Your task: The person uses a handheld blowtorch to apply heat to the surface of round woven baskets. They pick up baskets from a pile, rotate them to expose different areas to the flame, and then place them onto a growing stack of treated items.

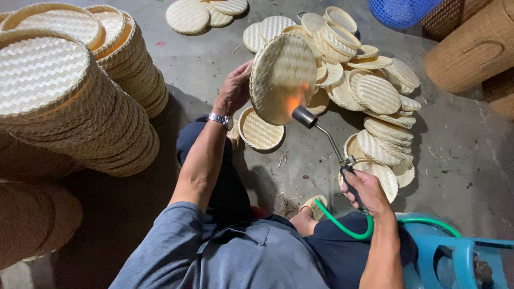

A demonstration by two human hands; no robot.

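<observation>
The person wears a grey-blue shirt (235,257) with short sleeves, so both arms are bare. A small pocket sits on the shirt. The trousers (225,182) are dark blue. A shiny silver watch (220,120) is on the left wrist. One foot has a tan sandal (315,206).

Bare concrete floor (460,144) lies open toward the right edge. Tall stacks of woven trays (80,101) block the left; a loose pile of trays (369,91) crowds the middle.
</observation>
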